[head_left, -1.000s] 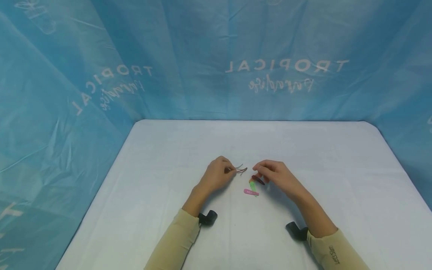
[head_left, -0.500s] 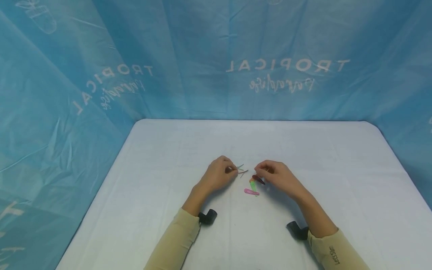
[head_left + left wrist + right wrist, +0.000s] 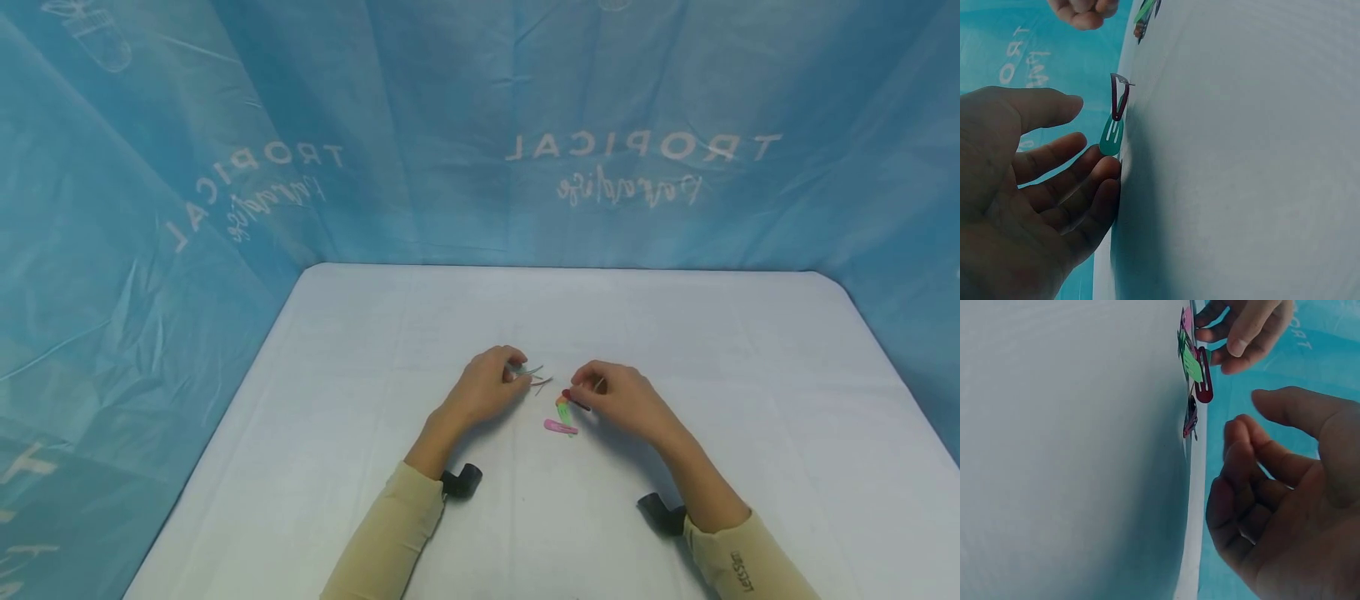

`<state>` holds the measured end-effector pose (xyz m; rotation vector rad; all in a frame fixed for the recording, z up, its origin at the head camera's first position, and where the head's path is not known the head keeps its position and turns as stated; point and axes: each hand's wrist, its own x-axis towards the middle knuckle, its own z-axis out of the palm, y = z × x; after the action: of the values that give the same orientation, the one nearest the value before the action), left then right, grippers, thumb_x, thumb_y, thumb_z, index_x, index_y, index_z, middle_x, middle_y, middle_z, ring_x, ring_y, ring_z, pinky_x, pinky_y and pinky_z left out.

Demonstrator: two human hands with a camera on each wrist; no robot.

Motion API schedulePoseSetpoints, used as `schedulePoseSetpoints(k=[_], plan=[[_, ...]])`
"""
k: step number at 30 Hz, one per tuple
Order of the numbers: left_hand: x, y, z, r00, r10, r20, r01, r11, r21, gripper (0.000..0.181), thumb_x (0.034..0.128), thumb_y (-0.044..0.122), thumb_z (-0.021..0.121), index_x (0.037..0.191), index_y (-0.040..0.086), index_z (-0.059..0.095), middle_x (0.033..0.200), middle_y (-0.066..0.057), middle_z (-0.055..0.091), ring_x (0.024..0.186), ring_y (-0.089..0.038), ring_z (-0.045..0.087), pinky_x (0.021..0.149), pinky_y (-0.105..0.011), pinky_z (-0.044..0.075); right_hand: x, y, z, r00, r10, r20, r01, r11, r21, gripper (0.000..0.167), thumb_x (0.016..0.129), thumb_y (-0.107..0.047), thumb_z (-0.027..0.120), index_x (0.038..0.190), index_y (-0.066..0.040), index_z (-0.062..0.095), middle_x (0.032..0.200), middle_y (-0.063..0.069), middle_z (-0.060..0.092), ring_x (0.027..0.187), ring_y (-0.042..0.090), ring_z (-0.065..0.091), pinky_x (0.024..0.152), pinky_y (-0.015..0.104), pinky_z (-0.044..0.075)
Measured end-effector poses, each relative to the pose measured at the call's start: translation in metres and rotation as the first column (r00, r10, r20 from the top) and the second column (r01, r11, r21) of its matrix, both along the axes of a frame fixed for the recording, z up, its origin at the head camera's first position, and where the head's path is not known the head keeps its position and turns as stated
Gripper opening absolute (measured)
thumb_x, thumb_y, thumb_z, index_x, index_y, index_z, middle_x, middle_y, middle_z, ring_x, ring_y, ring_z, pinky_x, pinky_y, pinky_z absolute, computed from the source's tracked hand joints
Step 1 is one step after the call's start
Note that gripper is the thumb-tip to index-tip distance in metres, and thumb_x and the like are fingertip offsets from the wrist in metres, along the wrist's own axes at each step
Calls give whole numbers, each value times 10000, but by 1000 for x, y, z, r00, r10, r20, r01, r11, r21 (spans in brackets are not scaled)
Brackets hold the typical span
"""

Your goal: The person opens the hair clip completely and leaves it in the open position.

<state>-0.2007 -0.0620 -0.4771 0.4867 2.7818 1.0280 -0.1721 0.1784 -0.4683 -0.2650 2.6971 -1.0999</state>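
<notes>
Near the middle of the white table, my left hand lies beside a few snap hair clips. In the left wrist view its thumb and fingers are spread apart. A teal hair clip is at its fingertips, overlapping a dark red hair clip; whether the fingers touch it, I cannot tell. My right hand hovers over another small group: a dark red clip, partly covered by the thumb, an orange clip, a light green clip and a pink clip. Nothing sits between its thumb and fingers.
A white cloth covers the table. Blue printed sheeting hangs behind it and along the sides. Black cameras are strapped to both wrists.
The left hand's fingers have lifted and spread away from the thumb, off the clips. My right hand has shifted slightly right and nearer, its thumb now over the dark red clip.
</notes>
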Motion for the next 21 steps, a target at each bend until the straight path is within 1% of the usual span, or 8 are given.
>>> schedulePoseSetpoints(k=[3, 6, 10, 14, 21], plan=[[0, 0, 0, 1000, -1, -5, 1, 1000, 11, 333, 960, 281, 667, 1250, 119, 649, 1089, -2, 664, 897, -115, 580, 840, -324, 491, 1, 0, -1, 1000, 10, -9, -10, 1000, 23, 158, 924, -265, 702, 1017, -137, 701, 804, -16, 612, 742, 173, 544, 656, 328, 449], [0, 0, 0, 1000, -4, -12, 4, 1000, 13, 328, 963, 276, 667, 1248, 115, 647, 1103, -11, 668, 907, -116, 590, 849, -329, 495, 2, 0, -1, 1000, 11, -19, -9, 998, 67, 136, 907, -239, 707, 988, -130, 702, 782, -13, 589, 718, 167, 524, 641, 324, 429], [0, 1, 1, 1000, -1, -22, 2, 1000, 11, 311, 970, 280, 662, 1234, 116, 653, 1105, -14, 674, 912, -116, 601, 854, -329, 502, 3, 1, -2, 1000, 7, -18, -4, 992, 125, 155, 898, -227, 712, 1000, -110, 704, 781, 0, 569, 712, 164, 509, 634, 318, 411], [1, 1, 1, 1000, 0, -29, 0, 1000, 16, 291, 975, 281, 650, 1218, 121, 661, 1104, -13, 678, 909, -114, 604, 849, -326, 506, 3, 0, -4, 1000, 2, -9, 0, 986, 169, 190, 895, -242, 727, 1025, -105, 705, 806, 3, 580, 736, 168, 518, 649, 319, 417], [2, 3, 2, 1000, -3, -22, 4, 1000, 18, 265, 974, 272, 641, 1201, 138, 667, 1090, 5, 677, 924, -105, 612, 852, -317, 519, 2, -4, -5, 999, 32, -30, -24, 975, 220, 214, 863, -247, 748, 1022, -110, 704, 826, -2, 578, 748, 163, 515, 645, 318, 412]])
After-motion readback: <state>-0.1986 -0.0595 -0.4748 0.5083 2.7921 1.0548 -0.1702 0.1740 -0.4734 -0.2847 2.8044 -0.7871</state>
